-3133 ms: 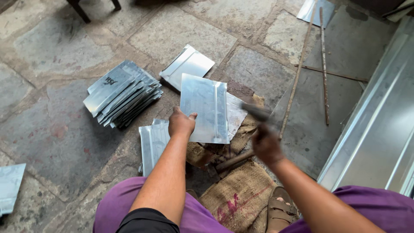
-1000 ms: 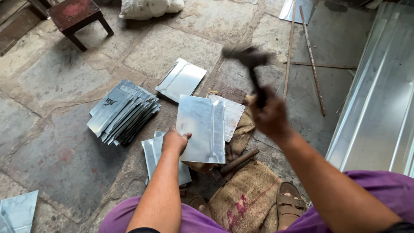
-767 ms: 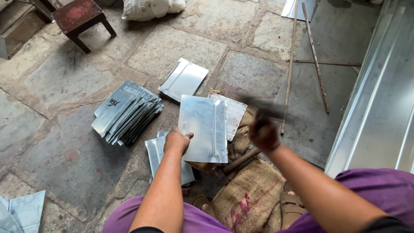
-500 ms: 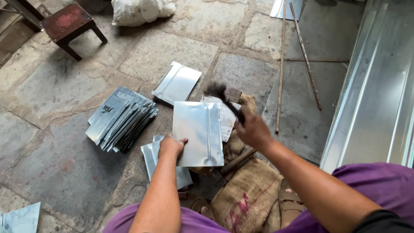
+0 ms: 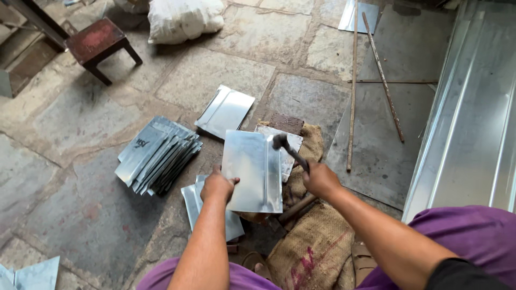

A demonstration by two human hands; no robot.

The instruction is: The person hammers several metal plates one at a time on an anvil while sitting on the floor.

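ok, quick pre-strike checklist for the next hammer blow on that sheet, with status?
1. Left hand pins the metal sheet at its left edge: ok.
2. Right hand grips the hammer handle: ok.
3. Hammer head sits at the sheet's folded right edge: ok.
4. Left fingers clear of the hammer head, on the opposite edge: ok.
5. Support under the sheet: hidden, cannot tell.
6. Stack of sheets lies apart to the left, out of the swing: ok.

metal sheet [image 5: 251, 171] lies between stacked sheets [image 5: 157, 154] leftward and burlap sack [image 5: 314, 244] rightward.
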